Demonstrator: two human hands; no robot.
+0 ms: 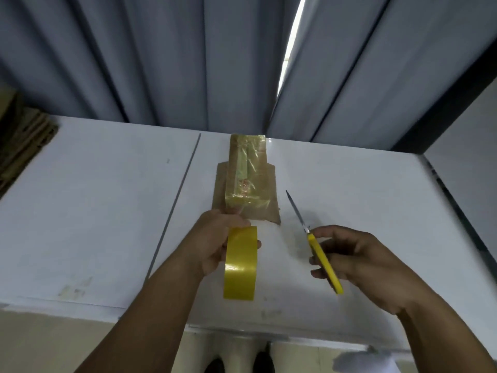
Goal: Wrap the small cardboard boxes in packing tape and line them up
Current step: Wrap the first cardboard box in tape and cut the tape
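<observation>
A small cardboard box (pixel 246 176) wrapped in glossy yellowish tape lies lengthwise at the middle of the white table (pixel 94 211), on top of a flat brown cardboard piece (pixel 271 208). Just in front of it my left hand (pixel 215 243) grips a roll of yellow packing tape (pixel 240 263), held upright on edge above the table. To the right, my right hand (pixel 357 262) holds yellow-handled scissors (pixel 324 262); the closed blades (pixel 297 211) point up and away toward the box's right side.
Grey curtains (pixel 161 63) hang right behind the table's far edge. A stack of flat brown cardboard (pixel 21 135) sits at the far left. A seam (pixel 177 203) runs across the tabletop left of the box. The near table edge is close below my forearms.
</observation>
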